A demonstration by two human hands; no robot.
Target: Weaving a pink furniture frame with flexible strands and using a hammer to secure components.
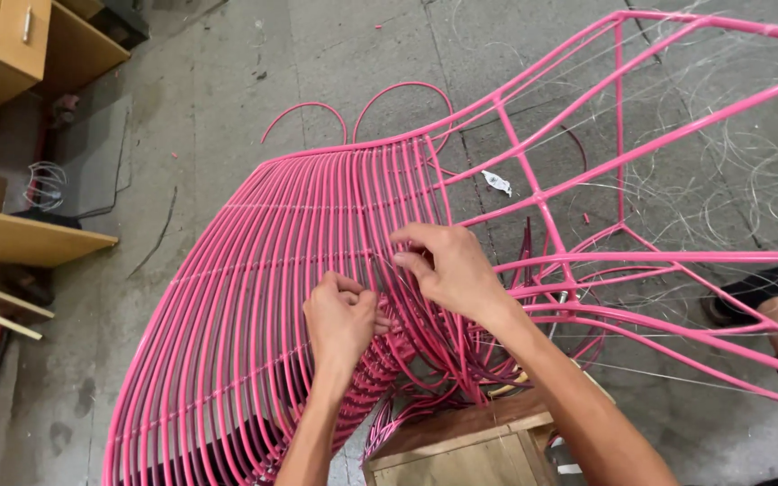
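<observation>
The right hand (pixel 450 270) pinches a thin pale binding strand between thumb and forefinger at the pink curved cane ribs (pixel 317 234) of the chair frame; the left hand (pixel 342 317), its grip curled shut, presses neighbouring ribs together just beside it. This looks like mid-weave tying. The next move likely calls for steady tension while threading between ribs above the wooden stool (pixel 461 450).

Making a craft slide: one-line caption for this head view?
Left hand and right hand pinch thin wire across pink rods of a chair frame.
</observation>
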